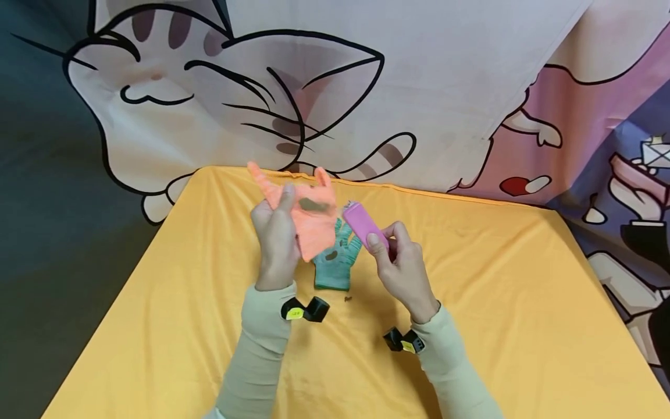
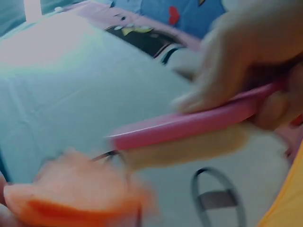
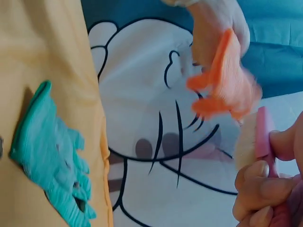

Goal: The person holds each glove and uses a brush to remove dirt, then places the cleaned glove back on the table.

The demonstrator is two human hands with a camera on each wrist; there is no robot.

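Observation:
My left hand (image 1: 276, 244) grips an orange knit glove (image 1: 320, 230) by its side, holding it up over the table with a dark stain facing me. To the right, my right hand (image 1: 405, 267) holds a pink brush (image 1: 362, 224) by its handle, thumb on top. Pale bristles (image 2: 189, 149) line the brush's underside in the left wrist view. The brush head points at the orange glove, close beside its edge. Below both hands a green glove (image 1: 331, 273) with dark spots lies flat on the yellow cloth, partly covered by the orange glove in the head view.
The yellow cloth (image 1: 497, 302) covers the table. A small dark crumb (image 1: 348, 298) lies just below the green glove's cuff. Behind the table's far edge hangs a white sheet printed with a cartoon cat (image 1: 157, 128). Dark floor (image 1: 68, 262) shows at the left.

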